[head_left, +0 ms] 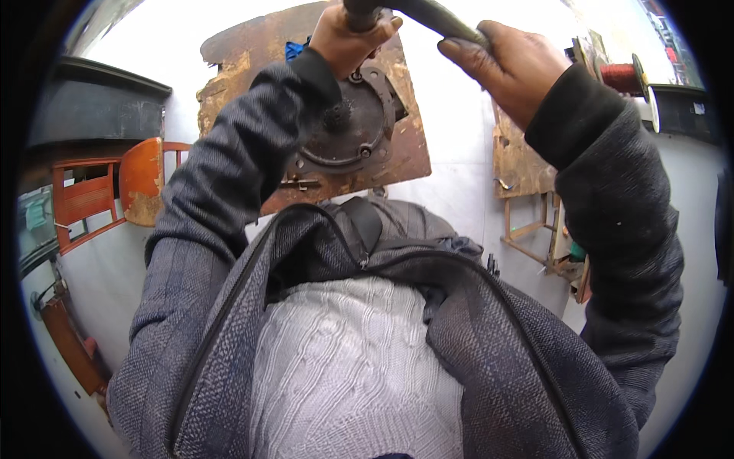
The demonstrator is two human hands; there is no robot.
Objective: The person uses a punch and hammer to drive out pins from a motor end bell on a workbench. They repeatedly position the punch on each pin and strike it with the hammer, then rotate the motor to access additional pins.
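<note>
At the top edge, a thick grey-green metal bar (443, 19) with a dark, stubby round end is held up close to me; the frame cuts off part of it. My right hand (516, 69) is closed round its right end, thumb along it. My left hand (345, 38) is closed at the dark round end, thumb out to the right; its fingertips are partly hidden. Below and beyond the left hand, a round, dark, greasy cast-metal housing (340, 138) with a bolted rim lies on a worn wooden table (409, 153), partly covered by my left sleeve.
A blue item (293, 50) lies on the table behind my left wrist. To the left stand an orange-brown wooden chair (141, 183) and a dark bench (107, 103). On the right are a wooden stool or stand (527, 164) and a spool of red wire (619, 76).
</note>
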